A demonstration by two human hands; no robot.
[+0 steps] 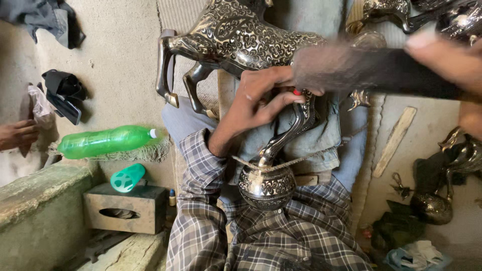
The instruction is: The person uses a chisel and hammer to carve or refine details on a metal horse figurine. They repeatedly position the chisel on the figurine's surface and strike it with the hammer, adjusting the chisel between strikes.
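Observation:
An engraved silver-and-black metal horse figurine (236, 35) lies across my lap, its rear leg joined to an engraved metal ball (266, 186). My left hand (256, 100) grips the horse at the belly and upper leg, with a small red thing showing by the fingers. My right hand (447, 60) comes in from the upper right, closed on a long dark tool (371, 68) that is blurred by motion and lies over the horse's flank. A thin rope (296, 161) runs across the leg just above the ball.
A green plastic bottle (105, 141), a green cup (127, 177) and a wooden box (125, 207) lie to the left. Another person's hand (17, 134) shows at the left edge. More metal figurines (442, 200) and a wooden stick (394, 140) lie to the right.

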